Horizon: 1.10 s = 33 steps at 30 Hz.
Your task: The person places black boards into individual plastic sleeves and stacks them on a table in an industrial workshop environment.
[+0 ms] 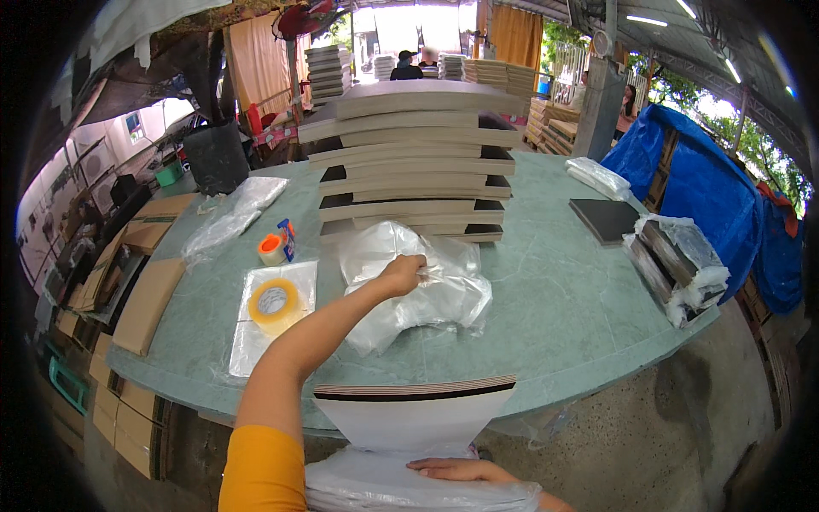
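Stretched forward over the table, my left hand (403, 275) has its fingers closed on a crumpled clear plastic bag (452, 299). Behind that plastic rises a tall stack of thick dark-faced boards with pale edges (414, 162), laid in staggered bundles. Close to my body, my right hand (456, 469) lies flat with fingers stretched out on whitish plastic wrapping (384, 478). Out of this wrapping sticks a bundle of thin boards (418, 414), white on the near side with dark and brown edges, its top at the table's front edge. The bundle's lower part is hidden by the wrapping.
On the green table (563, 341), left, a tape roll (274, 303) sits on folded plastic (294, 275), near a tape dispenser (287, 239). Wrapped boards (674, 264) and a dark board (601, 220) lie right. Cardboard (147, 305) stands at the left edge. People are at the back.
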Motion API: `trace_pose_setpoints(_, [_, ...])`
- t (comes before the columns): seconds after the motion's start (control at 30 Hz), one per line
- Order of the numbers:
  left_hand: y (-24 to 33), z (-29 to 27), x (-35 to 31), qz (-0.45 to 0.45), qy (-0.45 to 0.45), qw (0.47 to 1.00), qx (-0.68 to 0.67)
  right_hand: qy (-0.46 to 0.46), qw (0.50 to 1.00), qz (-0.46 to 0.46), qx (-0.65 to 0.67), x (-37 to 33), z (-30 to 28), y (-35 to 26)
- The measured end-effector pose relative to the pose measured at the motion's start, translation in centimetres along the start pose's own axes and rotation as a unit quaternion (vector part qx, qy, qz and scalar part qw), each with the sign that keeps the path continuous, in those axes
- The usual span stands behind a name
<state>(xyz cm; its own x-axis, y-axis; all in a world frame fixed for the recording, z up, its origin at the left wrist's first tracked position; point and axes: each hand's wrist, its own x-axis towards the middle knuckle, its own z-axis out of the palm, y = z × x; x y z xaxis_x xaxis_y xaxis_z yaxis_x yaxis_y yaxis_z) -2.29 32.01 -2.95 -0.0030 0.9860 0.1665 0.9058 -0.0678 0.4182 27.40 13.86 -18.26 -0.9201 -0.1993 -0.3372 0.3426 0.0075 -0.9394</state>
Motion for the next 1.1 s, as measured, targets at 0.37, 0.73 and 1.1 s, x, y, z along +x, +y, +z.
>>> trace_pose_setpoints(0.37, [2.5,-11.6,-6.2,-0.124,-0.014,0.661,-0.74,0.029,0.999,-0.002,-0.018,0.7,1.2,1.0])
trace_pose_setpoints(0.73, [4.4,6.5,-35.0,-0.011,-0.367,0.929,0.038,0.159,0.98,-0.031,-0.112,-1.7,-0.1,-10.0])
trace_pose_setpoints(1.1, [8.1,-3.9,-29.9,-0.305,-0.013,0.776,-0.551,0.285,0.891,-0.244,0.256,-5.1,0.0,-16.9])
